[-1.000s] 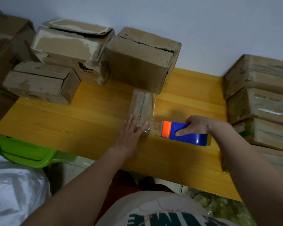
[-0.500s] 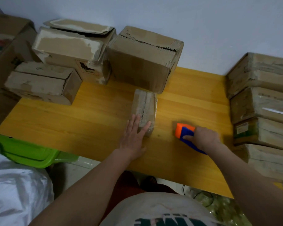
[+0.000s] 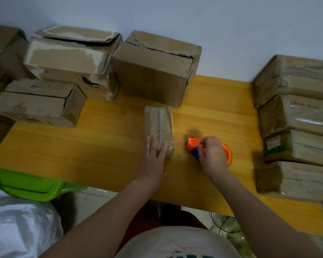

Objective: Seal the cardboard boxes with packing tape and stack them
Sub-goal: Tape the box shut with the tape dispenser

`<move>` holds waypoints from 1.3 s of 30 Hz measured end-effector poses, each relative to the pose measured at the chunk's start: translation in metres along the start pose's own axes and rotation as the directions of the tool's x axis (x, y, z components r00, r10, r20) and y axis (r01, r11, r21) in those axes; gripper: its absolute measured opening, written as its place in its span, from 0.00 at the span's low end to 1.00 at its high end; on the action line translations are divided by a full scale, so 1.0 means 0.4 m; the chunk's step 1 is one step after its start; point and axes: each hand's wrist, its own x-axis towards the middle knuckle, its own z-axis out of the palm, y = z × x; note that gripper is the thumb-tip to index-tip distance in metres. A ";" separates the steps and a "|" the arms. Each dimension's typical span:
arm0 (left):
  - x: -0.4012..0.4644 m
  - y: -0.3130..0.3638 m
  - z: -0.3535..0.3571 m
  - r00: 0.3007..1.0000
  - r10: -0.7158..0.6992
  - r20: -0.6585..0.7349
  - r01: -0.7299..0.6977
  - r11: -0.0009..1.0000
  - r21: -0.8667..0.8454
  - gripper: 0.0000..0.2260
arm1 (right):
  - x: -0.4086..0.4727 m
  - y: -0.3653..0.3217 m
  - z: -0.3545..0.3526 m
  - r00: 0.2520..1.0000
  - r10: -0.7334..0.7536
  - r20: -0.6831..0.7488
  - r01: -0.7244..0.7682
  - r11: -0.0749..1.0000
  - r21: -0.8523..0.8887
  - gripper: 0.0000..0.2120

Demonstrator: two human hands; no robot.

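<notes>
Reading labels first: the left rear box (image 3: 73, 66) carries a dark printed logo on its front face, text too small to read; a greenish label on the third box of the right stack (image 3: 296, 127) is also illegible. Shirt print at the bottom edge is cut off by the frame.

Right stack is motion-blurred, its outer side cropped; four boxes are countable. A tall carton (image 3: 0, 75) at far left is mostly out of frame. The tape roll in the dispenser is largely hidden under the hand.

Left hand (image 3: 154, 161): fingers straight, flat, pressing the near end of the small taped box (image 3: 158, 127), which lies centre of the yellow table (image 3: 101, 146), just in front of the big middle box (image 3: 155, 69). Right hand (image 3: 212, 155): fingers curled round the orange-and-blue tape dispenser (image 3: 193, 144), which sits on the table just right of the small box, apart from it.

Low flat box (image 3: 39, 103) front-left. Green bin (image 3: 26, 185) and white plastic bag (image 3: 17, 229) sit below the table's left edge.
</notes>
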 end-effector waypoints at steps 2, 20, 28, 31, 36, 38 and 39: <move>-0.006 0.016 0.007 0.999 -0.032 -0.044 0.027 0.994 -0.101 0.42 | -0.019 -0.060 0.036 0.989 -0.147 -0.023 0.149 0.968 0.200 0.09; 0.020 -0.182 -0.109 0.845 0.534 -0.024 -0.483 0.783 0.392 0.32 | 0.111 -0.159 0.124 0.807 -0.009 0.590 -0.298 0.858 0.419 0.20; 0.192 -0.177 -0.163 0.831 0.524 0.186 -0.555 0.772 0.308 0.53 | 0.010 -0.212 0.109 0.965 0.238 -0.115 -0.151 0.854 0.498 0.16; 0.194 -0.165 -0.127 0.909 0.416 -0.022 -0.400 0.887 0.230 0.48 | -0.047 -0.244 0.129 0.972 0.172 -0.158 -0.071 0.861 0.504 0.18; 0.171 -0.162 -0.082 0.934 0.311 -0.178 -0.281 0.944 0.175 0.36 | -0.061 -0.281 0.159 0.986 0.123 0.116 -0.166 0.841 0.514 0.25; 0.171 -0.163 -0.080 0.938 0.288 -0.192 -0.260 0.952 0.158 0.36 | -0.047 -0.280 0.163 0.978 0.131 0.164 -0.197 0.838 0.508 0.25; 0.172 -0.162 -0.079 0.938 0.285 -0.198 -0.258 0.954 0.153 0.36 | -0.039 -0.275 0.166 0.975 0.128 0.183 -0.205 0.835 0.510 0.23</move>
